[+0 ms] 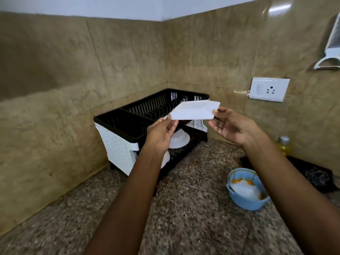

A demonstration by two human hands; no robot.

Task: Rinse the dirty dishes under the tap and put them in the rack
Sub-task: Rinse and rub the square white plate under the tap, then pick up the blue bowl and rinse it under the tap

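Above the two-tier dish rack (117, 124) in the far corner, a square white plate (195, 111) is held nearly flat: left hand (161, 133) pinching its near-left edge, right hand (231, 126) gripping its right corner. White bowls (181, 139) sit on the lower tier; a soiled blue bowl (244, 197) rests on the granite counter (184, 218) at right

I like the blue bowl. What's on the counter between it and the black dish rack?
Nothing. In the head view, only bare speckled counter lies between the blue bowl and the dish rack. The right forearm passes above that stretch.
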